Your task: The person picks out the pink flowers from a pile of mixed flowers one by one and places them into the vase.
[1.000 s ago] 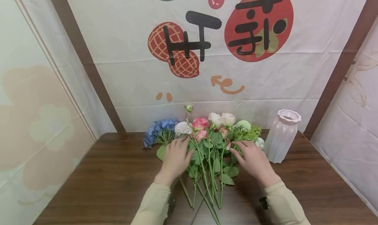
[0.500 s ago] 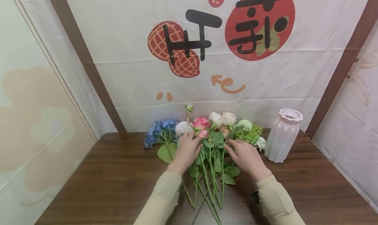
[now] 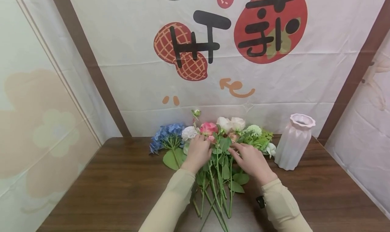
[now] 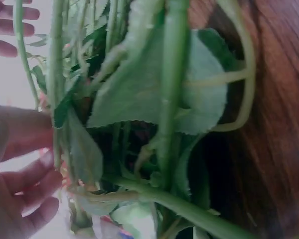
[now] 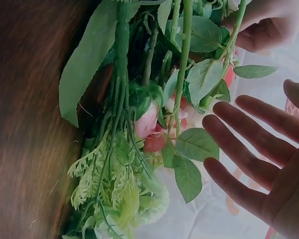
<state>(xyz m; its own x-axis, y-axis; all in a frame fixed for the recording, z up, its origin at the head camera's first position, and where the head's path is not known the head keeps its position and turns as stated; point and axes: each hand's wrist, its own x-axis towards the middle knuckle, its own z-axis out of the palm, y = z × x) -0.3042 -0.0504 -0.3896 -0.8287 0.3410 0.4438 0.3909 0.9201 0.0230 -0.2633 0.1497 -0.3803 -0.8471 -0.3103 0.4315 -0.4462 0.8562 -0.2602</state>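
Observation:
A bunch of flowers lies on the table, its green stems (image 3: 214,188) pointing toward the person. My left hand (image 3: 199,153) is over the upper stems, just below a pink rose (image 3: 208,128). Its thumb and curled fingers meet a thin upright stem (image 4: 55,74) in the left wrist view. My right hand (image 3: 251,157) hovers at the right side of the bunch, near a green leaf (image 3: 225,143). The right wrist view shows its fingers (image 5: 259,142) spread and nearly straight, holding nothing. Leaves and flowers partly hide the left fingertips in the head view.
A pale pink-white vase (image 3: 293,144) stands upright at the right rear of the wooden table (image 3: 122,181). Blue hydrangea (image 3: 168,134) lies at the bunch's left, with a white flower (image 3: 189,133) beside it. Green foliage (image 3: 263,139) lies at its right. A printed cloth (image 3: 137,79) hangs behind.
My left hand has moved right and inward over the stems, its fingers now more curled. My right hand has shifted slightly left. The flowers have stayed nearly in place.

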